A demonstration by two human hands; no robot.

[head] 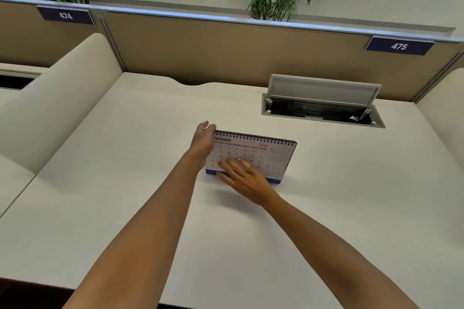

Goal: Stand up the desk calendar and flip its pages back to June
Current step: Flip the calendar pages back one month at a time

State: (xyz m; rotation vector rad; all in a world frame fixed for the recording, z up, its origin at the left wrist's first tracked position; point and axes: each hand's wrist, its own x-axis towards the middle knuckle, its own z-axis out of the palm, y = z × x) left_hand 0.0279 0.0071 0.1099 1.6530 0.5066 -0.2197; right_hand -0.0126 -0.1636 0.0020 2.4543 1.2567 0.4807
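Observation:
The desk calendar [266,155] stands upright on the white desk [125,183], spiral binding on top, blue base at the bottom. Its front page reads November 2026. My left hand [204,138] grips the calendar's upper left corner at the spiral. My right hand [242,178] lies flat with fingers spread against the lower part of the front page, covering some dates and part of the blue base.
An open cable hatch [324,108] with a raised grey lid sits in the desk behind the calendar, to the right. Beige partition walls [226,52] with number plates 474 and 475 close the back. Curved side dividers flank the desk. Plants stand beyond the partition.

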